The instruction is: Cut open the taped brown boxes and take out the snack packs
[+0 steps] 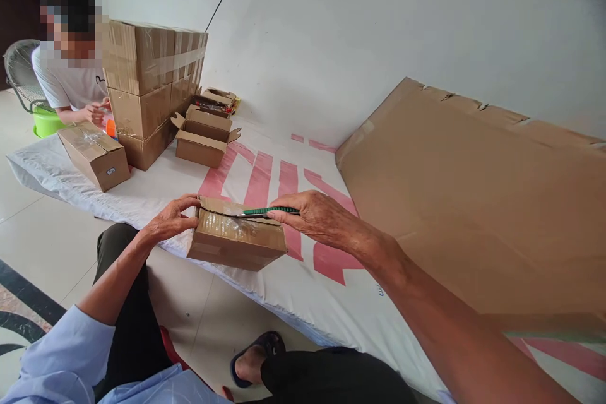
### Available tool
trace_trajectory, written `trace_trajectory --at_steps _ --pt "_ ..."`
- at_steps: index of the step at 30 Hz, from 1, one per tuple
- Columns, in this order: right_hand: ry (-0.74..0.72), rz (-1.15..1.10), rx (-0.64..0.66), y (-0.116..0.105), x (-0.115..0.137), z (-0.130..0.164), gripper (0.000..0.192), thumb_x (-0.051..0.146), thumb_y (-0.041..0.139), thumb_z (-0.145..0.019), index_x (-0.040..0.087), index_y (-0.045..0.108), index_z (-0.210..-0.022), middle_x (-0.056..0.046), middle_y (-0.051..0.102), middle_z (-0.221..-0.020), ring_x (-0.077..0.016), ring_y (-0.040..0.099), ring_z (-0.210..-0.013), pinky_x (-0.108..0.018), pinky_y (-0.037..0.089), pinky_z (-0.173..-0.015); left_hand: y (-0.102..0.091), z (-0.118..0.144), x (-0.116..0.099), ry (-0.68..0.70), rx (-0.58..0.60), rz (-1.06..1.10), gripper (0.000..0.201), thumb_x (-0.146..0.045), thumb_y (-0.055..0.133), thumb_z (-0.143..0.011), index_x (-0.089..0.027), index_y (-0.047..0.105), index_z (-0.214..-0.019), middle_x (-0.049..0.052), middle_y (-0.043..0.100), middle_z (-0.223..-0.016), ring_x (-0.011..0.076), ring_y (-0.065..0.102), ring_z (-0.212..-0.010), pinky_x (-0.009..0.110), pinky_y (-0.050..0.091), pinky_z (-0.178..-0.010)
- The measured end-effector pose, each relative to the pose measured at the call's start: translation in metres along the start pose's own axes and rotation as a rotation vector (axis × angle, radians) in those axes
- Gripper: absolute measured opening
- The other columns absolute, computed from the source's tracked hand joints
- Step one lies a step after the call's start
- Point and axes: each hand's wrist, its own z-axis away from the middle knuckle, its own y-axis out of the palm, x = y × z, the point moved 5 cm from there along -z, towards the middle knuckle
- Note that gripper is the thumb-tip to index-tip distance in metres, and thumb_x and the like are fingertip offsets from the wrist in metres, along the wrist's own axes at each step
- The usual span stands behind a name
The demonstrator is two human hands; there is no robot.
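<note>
A taped cardboard box [237, 243] lies in front of me near the edge of the cloth-covered table. My left hand [173, 221] grips its left end, with the fingers at the top corner and side. In my right hand [315, 218] is a green utility knife [265, 211], held almost level over the box top. Its metal end lies along the dark seam between the top flaps, beside shiny clear tape. Whether the blade is inside the seam I cannot tell.
Stacked taped boxes [151, 66] rise at the back left, beside an open small box [201, 139]. Another closed box [95, 154] lies at the left edge, near a seated person [71, 82]. A large cardboard sheet [464, 214] leans on the wall at right.
</note>
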Motion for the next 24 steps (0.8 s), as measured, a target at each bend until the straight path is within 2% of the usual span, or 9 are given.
trace_trajectory --at_steps 4,8,12,15,17,19,21,23,24 --pt "-0.001 0.006 -0.038 0.000 -0.024 0.013 0.041 0.053 0.053 -0.101 0.028 0.085 -0.094 -0.003 0.078 -0.080 -0.0192 0.063 -0.068 -0.031 0.041 -0.062 -0.001 -0.001 0.001 0.003 0.003 -0.001 0.047 -0.024 0.069 -0.076 -0.024 0.080 -0.122 0.008 0.061 -0.157 0.0350 0.056 -0.145 0.044 0.055 -0.111" --pt "0.039 0.000 -0.030 -0.003 -0.045 0.027 0.041 0.056 0.055 -0.098 0.029 0.084 -0.088 -0.004 0.080 -0.081 -0.0205 0.064 -0.068 -0.032 0.044 -0.063 -0.003 -0.001 0.000 -0.005 -0.013 -0.027 0.050 -0.025 0.069 -0.076 -0.023 0.080 -0.124 0.010 0.061 -0.157 0.0377 0.054 -0.147 0.046 0.057 -0.107" --pt "0.168 -0.114 -0.093 -0.009 -0.077 0.054 0.044 0.062 0.059 -0.093 0.026 0.083 -0.088 -0.005 0.080 -0.082 -0.0226 0.066 -0.070 -0.035 0.048 -0.066 -0.003 -0.001 -0.004 0.010 0.020 -0.047 0.050 -0.026 0.071 -0.079 -0.023 0.079 -0.128 0.010 0.061 -0.158 0.0381 0.052 -0.149 0.049 0.054 -0.114" --pt "0.300 -0.213 -0.213 -0.003 -0.117 0.083 0.046 0.067 0.063 -0.087 0.026 0.084 -0.091 -0.005 0.081 -0.086 -0.0253 0.068 -0.076 -0.035 0.050 -0.067 -0.004 -0.002 -0.007 0.023 0.037 -0.051 0.050 -0.030 0.074 -0.082 -0.025 0.078 -0.132 0.010 0.061 -0.157 0.0375 0.052 -0.150 0.050 0.050 -0.120" --pt "0.372 -0.253 -0.343 0.013 -0.148 0.102 0.049 0.070 0.063 -0.085 0.026 0.083 -0.093 -0.006 0.080 -0.084 -0.0265 0.069 -0.077 -0.036 0.052 -0.068 -0.005 -0.003 -0.010 0.020 0.050 -0.057 0.051 -0.032 0.076 -0.084 -0.025 0.077 -0.135 0.009 0.060 -0.159 0.0374 0.051 -0.152 0.050 0.050 -0.121" --pt "0.429 -0.280 -0.492 0.042 -0.177 0.120 0.050 0.068 0.059 -0.087 0.024 0.081 -0.097 -0.007 0.080 -0.086 -0.0284 0.071 -0.083 -0.038 0.055 -0.074 -0.005 -0.002 -0.012 0.014 0.072 -0.064 0.053 -0.033 0.077 -0.085 -0.026 0.076 -0.137 0.009 0.057 -0.161 0.0381 0.049 -0.153 0.049 0.052 -0.119" --pt "0.495 -0.270 -0.589 0.081 -0.200 0.133 0.054 0.065 0.052 -0.089 0.022 0.078 -0.109 -0.011 0.081 -0.100 -0.0306 0.073 -0.094 -0.041 0.058 -0.082 -0.005 -0.002 -0.015 0.012 0.102 -0.074 0.056 -0.035 0.079 -0.086 -0.028 0.074 -0.140 0.009 0.055 -0.164 0.0390 0.047 -0.155 0.048 0.054 -0.116" --pt "0.566 -0.187 -0.638 0.123 -0.212 0.141 0.056 0.060 0.045 -0.090 0.021 0.073 -0.116 -0.014 0.080 -0.113 -0.0315 0.072 -0.104 -0.043 0.058 -0.090 -0.005 -0.002 -0.015 0.015 0.134 -0.087 0.060 -0.039 0.081 -0.086 -0.029 0.071 -0.144 0.009 0.056 -0.163 0.0392 0.048 -0.154 0.048 0.055 -0.114" --pt "0.599 -0.163 -0.643 0.142 -0.215 0.143 0.055 0.058 0.045 -0.088 0.020 0.072 -0.116 -0.017 0.079 -0.113 -0.0331 0.071 -0.105 -0.046 0.057 -0.092 -0.005 -0.002 -0.015 0.013 0.149 -0.091 0.063 -0.042 0.082 -0.086 -0.029 0.070 -0.146 0.010 0.056 -0.162 0.0394 0.049 -0.153 0.048 0.055 -0.114"
